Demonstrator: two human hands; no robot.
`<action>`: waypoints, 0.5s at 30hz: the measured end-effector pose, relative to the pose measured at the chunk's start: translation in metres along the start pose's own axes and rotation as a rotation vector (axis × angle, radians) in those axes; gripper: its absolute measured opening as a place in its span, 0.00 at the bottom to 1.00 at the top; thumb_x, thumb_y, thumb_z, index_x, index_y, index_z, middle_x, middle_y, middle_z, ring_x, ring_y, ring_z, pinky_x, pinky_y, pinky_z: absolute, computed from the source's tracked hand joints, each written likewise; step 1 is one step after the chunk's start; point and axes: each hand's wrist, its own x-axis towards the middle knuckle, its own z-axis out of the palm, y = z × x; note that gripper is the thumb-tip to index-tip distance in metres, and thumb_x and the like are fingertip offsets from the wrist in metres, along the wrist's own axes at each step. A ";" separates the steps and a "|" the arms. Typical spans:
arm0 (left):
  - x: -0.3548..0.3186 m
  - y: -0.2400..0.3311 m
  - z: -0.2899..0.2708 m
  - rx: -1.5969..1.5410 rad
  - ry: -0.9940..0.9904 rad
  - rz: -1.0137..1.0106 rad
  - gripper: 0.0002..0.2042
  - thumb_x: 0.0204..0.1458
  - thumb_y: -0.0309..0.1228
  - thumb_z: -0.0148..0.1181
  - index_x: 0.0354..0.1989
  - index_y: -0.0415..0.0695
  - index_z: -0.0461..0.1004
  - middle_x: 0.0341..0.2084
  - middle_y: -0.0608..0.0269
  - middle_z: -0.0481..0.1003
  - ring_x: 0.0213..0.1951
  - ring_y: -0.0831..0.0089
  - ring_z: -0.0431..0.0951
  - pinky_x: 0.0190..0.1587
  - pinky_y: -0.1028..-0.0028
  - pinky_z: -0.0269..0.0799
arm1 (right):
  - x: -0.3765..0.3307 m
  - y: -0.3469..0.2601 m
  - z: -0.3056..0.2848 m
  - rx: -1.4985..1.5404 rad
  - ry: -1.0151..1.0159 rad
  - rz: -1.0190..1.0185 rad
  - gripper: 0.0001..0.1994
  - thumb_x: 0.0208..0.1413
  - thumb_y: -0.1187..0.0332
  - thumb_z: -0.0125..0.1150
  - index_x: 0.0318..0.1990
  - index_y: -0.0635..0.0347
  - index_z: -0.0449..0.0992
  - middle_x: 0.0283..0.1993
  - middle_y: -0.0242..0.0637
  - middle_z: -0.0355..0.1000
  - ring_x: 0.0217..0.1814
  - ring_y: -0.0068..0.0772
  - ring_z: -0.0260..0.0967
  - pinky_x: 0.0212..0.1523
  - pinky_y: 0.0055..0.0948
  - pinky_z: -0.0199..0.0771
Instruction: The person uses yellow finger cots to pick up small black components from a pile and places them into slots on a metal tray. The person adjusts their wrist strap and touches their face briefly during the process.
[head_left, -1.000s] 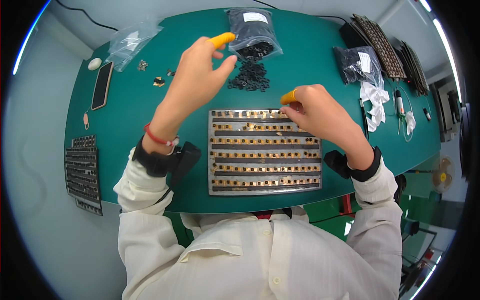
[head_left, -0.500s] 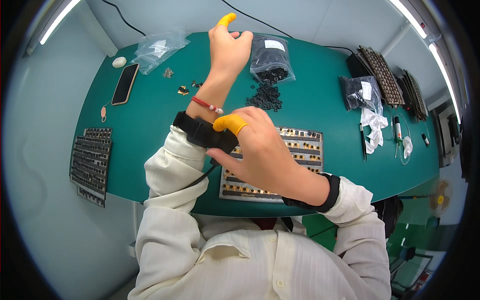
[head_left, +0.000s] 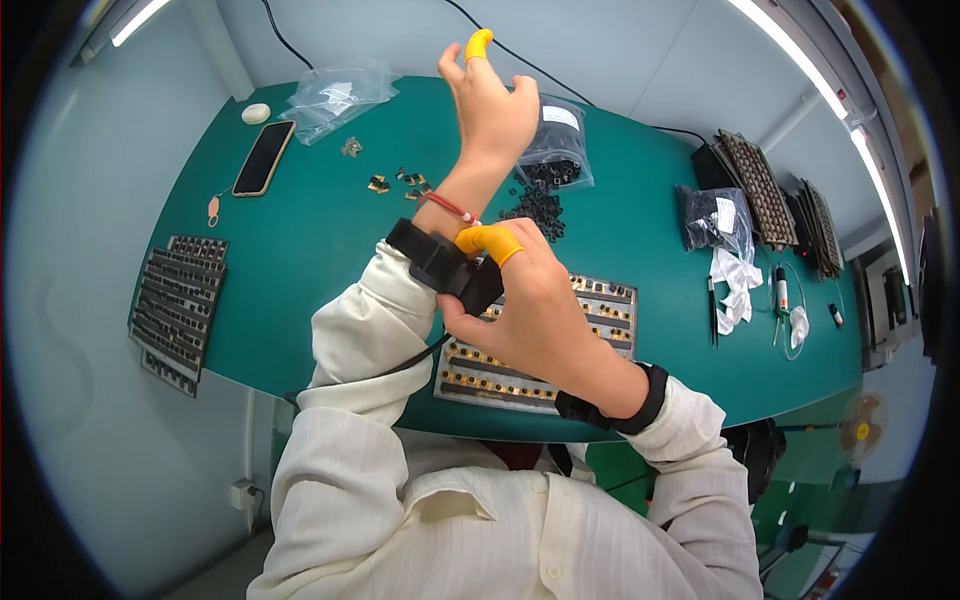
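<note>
My left hand is raised over the far part of the table, with bent fingers apart and nothing visible in them. A yellow finger cot covers one fingertip. Round that wrist sit a red beaded bracelet and a black wrist strap with a boxy black unit and a cable. My right hand, also wearing a yellow finger cot, grips the strap's black unit between thumb and fingers. Below it lies a metal tray with rows of small black and gold parts, partly hidden by my hand.
A bag of black parts spills a pile onto the green table. Phone, clear bag and a filled tray are left. Tweezers, crumpled tissue, another bag and stacked trays are right.
My view has shifted slightly. The left hand's fingers have spread more and turned a little. My right hand stays at the wrist strap.
</note>
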 end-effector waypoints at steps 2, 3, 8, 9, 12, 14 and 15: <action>0.001 0.000 0.003 0.058 0.044 0.099 0.28 0.48 0.26 0.57 0.60 0.29 0.62 0.59 0.34 0.53 0.56 0.52 0.64 0.57 0.62 0.64 | 0.001 -0.001 0.000 -0.038 0.022 -0.029 0.22 0.36 0.72 0.72 0.41 0.70 0.72 0.39 0.48 0.69 0.44 0.49 0.67 0.46 0.39 0.72; 0.001 0.001 0.004 0.087 0.064 0.148 0.29 0.48 0.26 0.56 0.60 0.28 0.61 0.59 0.33 0.52 0.57 0.49 0.63 0.58 0.60 0.62 | 0.001 -0.001 0.000 -0.058 0.034 -0.041 0.22 0.36 0.73 0.72 0.41 0.69 0.72 0.39 0.48 0.68 0.44 0.49 0.68 0.44 0.38 0.72; 0.008 0.010 -0.002 0.092 0.068 0.300 0.29 0.47 0.24 0.55 0.59 0.24 0.58 0.59 0.24 0.48 0.61 0.36 0.54 0.63 0.54 0.56 | 0.002 -0.003 0.002 -0.066 0.083 -0.028 0.22 0.34 0.72 0.72 0.40 0.69 0.71 0.39 0.47 0.68 0.43 0.49 0.67 0.43 0.38 0.72; 0.010 0.010 -0.004 0.134 0.098 0.347 0.30 0.48 0.24 0.56 0.61 0.26 0.58 0.59 0.25 0.48 0.61 0.40 0.55 0.63 0.55 0.57 | 0.003 -0.003 0.002 -0.077 0.096 -0.043 0.22 0.34 0.72 0.72 0.40 0.68 0.71 0.39 0.47 0.67 0.43 0.48 0.68 0.43 0.38 0.72; 0.004 0.032 -0.010 0.133 0.159 0.373 0.37 0.48 0.22 0.53 0.70 0.37 0.49 0.65 0.27 0.46 0.65 0.36 0.53 0.68 0.50 0.48 | 0.004 -0.004 0.003 -0.071 0.112 -0.052 0.22 0.34 0.72 0.71 0.40 0.68 0.72 0.38 0.47 0.67 0.42 0.48 0.68 0.42 0.37 0.73; 0.003 0.037 -0.013 0.133 0.157 0.388 0.37 0.48 0.21 0.52 0.70 0.37 0.49 0.64 0.27 0.46 0.64 0.35 0.54 0.68 0.51 0.50 | 0.004 -0.005 0.005 -0.019 0.111 -0.051 0.21 0.34 0.72 0.70 0.38 0.70 0.72 0.37 0.47 0.67 0.42 0.49 0.66 0.43 0.39 0.72; 0.003 0.039 -0.014 0.131 0.157 0.396 0.36 0.47 0.20 0.52 0.70 0.36 0.49 0.64 0.26 0.47 0.64 0.34 0.55 0.67 0.51 0.50 | 0.003 -0.006 0.006 0.004 0.110 -0.051 0.20 0.33 0.72 0.70 0.37 0.71 0.71 0.37 0.46 0.66 0.42 0.49 0.65 0.43 0.39 0.71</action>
